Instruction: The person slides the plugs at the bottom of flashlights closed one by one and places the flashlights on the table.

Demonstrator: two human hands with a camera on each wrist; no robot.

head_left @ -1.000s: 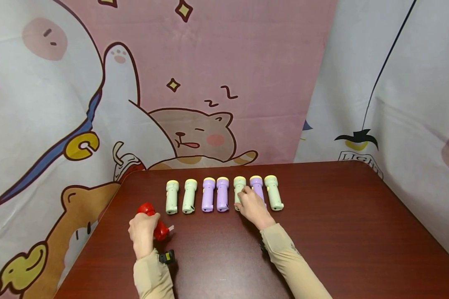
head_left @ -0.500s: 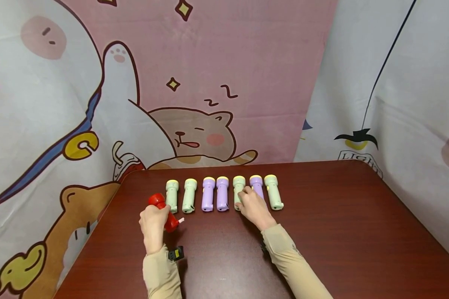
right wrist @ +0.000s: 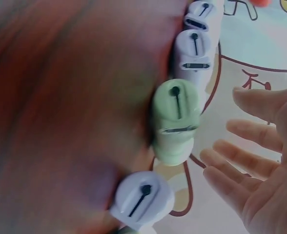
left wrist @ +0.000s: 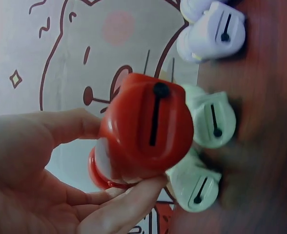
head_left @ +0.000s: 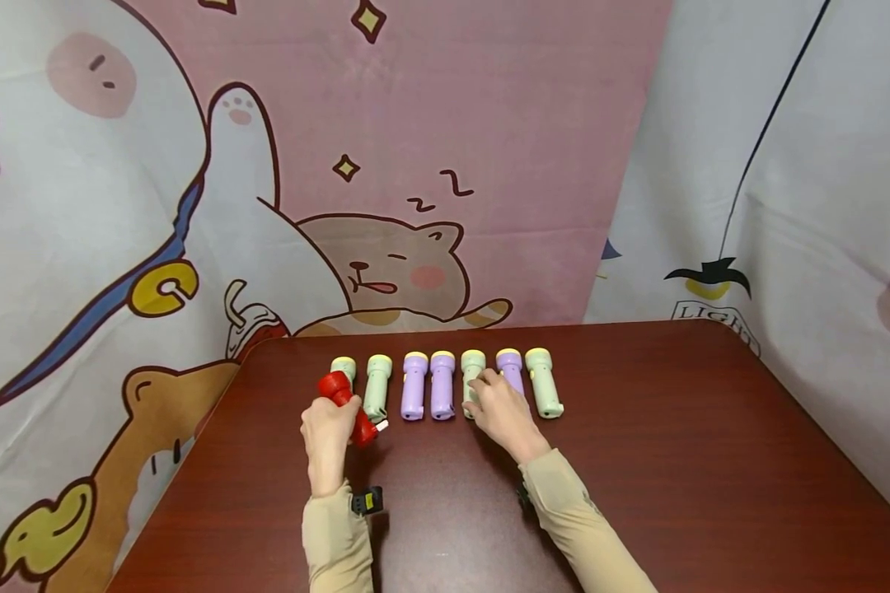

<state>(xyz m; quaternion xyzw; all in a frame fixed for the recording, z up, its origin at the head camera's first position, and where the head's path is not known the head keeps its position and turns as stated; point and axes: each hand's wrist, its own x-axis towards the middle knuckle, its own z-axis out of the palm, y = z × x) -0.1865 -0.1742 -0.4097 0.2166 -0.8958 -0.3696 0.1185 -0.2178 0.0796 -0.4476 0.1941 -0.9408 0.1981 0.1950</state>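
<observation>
A red flashlight is gripped by my left hand and slants over the leftmost green flashlight, hiding its lower part. In the left wrist view its red end cap faces the camera, with thumb and fingers round the body. My right hand hovers at a light green flashlight, overlapping it and a purple flashlight. The right wrist view shows the fingers spread and relaxed, apart from the green flashlight, with nothing held.
More flashlights lie side by side in the row: a green one, two purple ones with one purple flashlight on the left, and a green one at the right end. The brown table ends at a cartoon-printed cloth.
My left hand has carried the red flashlight right and farther away from me, from the table's left side to the leftmost green flashlight. The right hand has hardly moved.
</observation>
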